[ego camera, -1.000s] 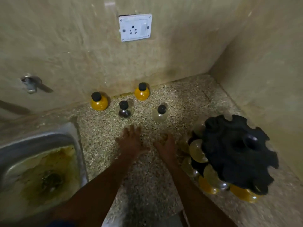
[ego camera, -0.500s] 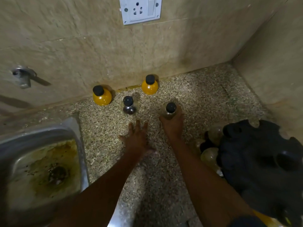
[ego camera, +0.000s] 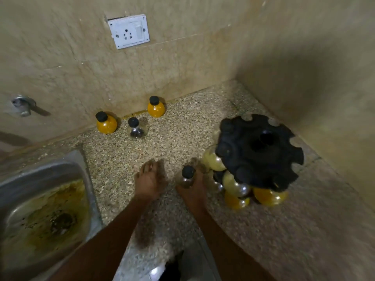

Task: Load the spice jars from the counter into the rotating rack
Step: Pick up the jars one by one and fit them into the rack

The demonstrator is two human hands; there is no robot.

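Head cam shows the right hand (ego camera: 192, 189) wrapped around a clear black-capped spice jar (ego camera: 187, 177), just beside the black rotating rack (ego camera: 259, 151) near the counter's (ego camera: 263, 230) right wall. Left hand (ego camera: 151, 180) hangs loose and empty over the counter. Three more jars sit along the back edge; no readable labels anywhere.

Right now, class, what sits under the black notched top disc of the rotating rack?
Under the black notched top disc, round jars hang in tiers: pale ones above, orange ones below. The disc hides their caps and the far side.
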